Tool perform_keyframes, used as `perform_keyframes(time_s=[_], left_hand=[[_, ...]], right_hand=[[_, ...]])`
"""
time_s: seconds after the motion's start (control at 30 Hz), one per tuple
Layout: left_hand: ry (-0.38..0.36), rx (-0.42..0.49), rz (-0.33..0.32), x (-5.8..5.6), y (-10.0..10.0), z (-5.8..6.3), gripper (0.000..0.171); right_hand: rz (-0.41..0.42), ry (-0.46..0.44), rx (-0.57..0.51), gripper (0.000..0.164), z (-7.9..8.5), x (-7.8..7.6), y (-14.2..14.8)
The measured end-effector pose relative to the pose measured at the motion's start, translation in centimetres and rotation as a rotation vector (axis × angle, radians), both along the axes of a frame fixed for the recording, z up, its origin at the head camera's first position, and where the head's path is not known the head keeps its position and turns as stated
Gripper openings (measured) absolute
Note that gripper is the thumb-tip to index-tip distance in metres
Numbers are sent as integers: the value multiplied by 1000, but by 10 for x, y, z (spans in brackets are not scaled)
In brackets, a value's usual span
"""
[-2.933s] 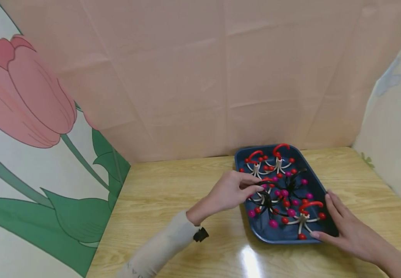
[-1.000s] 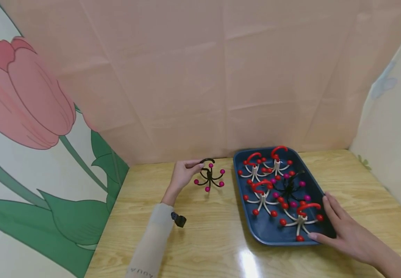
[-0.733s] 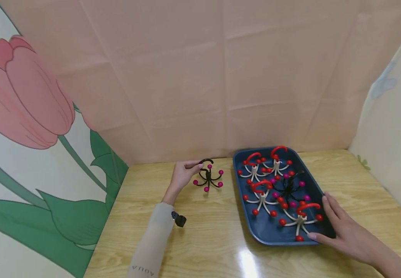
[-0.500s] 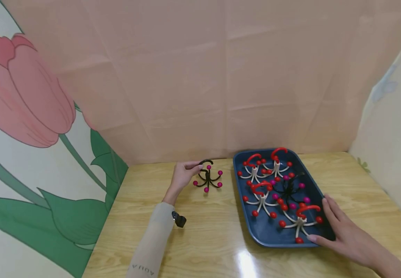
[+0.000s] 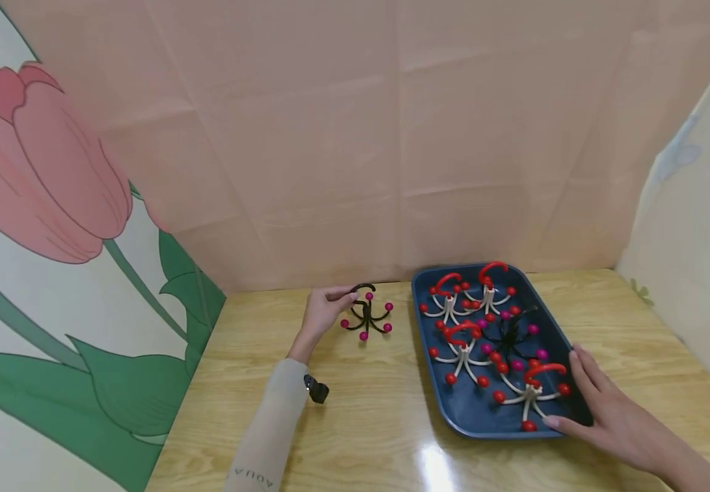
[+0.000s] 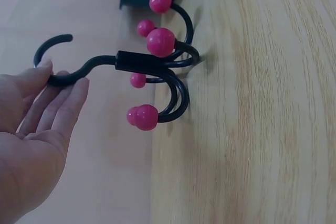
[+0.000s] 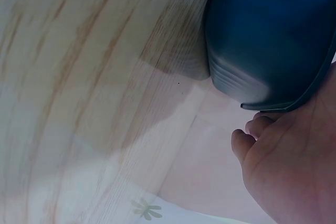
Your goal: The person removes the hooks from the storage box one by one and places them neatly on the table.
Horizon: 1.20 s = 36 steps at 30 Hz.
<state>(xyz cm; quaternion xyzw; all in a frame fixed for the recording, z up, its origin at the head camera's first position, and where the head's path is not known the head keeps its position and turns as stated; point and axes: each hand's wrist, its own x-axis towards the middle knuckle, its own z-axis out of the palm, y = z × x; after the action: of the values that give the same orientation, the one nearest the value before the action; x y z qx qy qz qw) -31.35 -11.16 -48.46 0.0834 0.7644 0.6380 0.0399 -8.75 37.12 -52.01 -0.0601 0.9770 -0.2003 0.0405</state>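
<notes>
My left hand (image 5: 322,316) pinches the curved top of a black multi-arm hook (image 5: 367,314) with pink ball tips. In the left wrist view the black hook (image 6: 139,60) stands upright, its bent arms touching the tabletop. My right hand (image 5: 616,417) holds the right rim of a dark blue tray (image 5: 453,417), thumb over the near corner and fingers along the outer side. Inside the tray sit several white hooks (image 5: 464,357) with red tops and red balls. Another black hook (image 5: 510,336) with pink balls leans among them. In the right wrist view the tray's outer wall (image 7: 252,51) shows.
The wooden table (image 5: 342,437) stretches left of and in front of the tray. A pinkish sheet (image 5: 330,150) rises along the table's back edge. Printed panels stand at both sides, the left one with a large tulip (image 5: 72,171).
My left hand has carried the black hook out of the tray and leftward to the table. Over the last second it stays nearly still. My right hand keeps its place on the tray.
</notes>
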Motion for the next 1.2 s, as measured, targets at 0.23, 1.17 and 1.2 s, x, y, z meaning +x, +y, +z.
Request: perform_keyframes(time_s=[0.23, 1.17, 1.2], left_hand=[[9, -3, 5, -1, -1, -2, 26], [294, -320, -36, 40, 43, 68, 30], [313, -316, -57, 43, 47, 73, 30]], right_hand=[[0, 4, 17, 124, 0, -1, 0], [4, -10, 21, 124, -3, -3, 2], [3, -11, 21, 124, -3, -3, 2]])
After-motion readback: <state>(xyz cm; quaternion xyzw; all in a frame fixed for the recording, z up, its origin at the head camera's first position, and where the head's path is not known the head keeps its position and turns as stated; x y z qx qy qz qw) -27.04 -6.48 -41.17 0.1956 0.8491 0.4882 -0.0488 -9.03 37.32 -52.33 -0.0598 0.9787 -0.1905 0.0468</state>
